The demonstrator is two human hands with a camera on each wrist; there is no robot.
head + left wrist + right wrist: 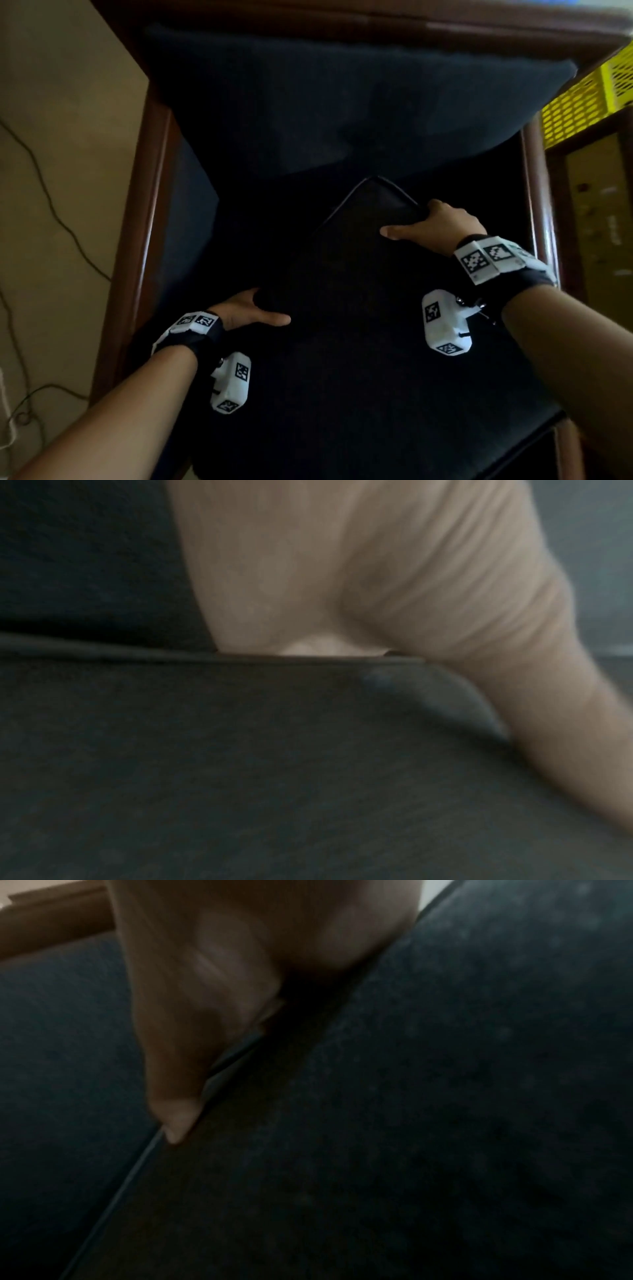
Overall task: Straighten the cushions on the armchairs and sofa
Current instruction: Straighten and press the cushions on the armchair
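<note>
A dark navy seat cushion [342, 342] lies skewed on a wooden armchair, one piped corner pointing toward the back. My left hand [250, 313] grips its left edge, thumb on top, fingers hidden beneath. My right hand [431, 224] grips the right edge near the far corner, thumb flat on top. A second navy back cushion [342, 102] leans against the chair back. In the left wrist view my palm [342, 574] meets the cushion seam [171, 656]. My right thumb [178, 1069] lies along the piping in the right wrist view.
The armchair's brown wooden arms [144, 212] flank the seat on both sides. A yellow perforated crate [582, 99] sits on a box at the right. Thin cables [51, 205] trail over the beige floor at the left.
</note>
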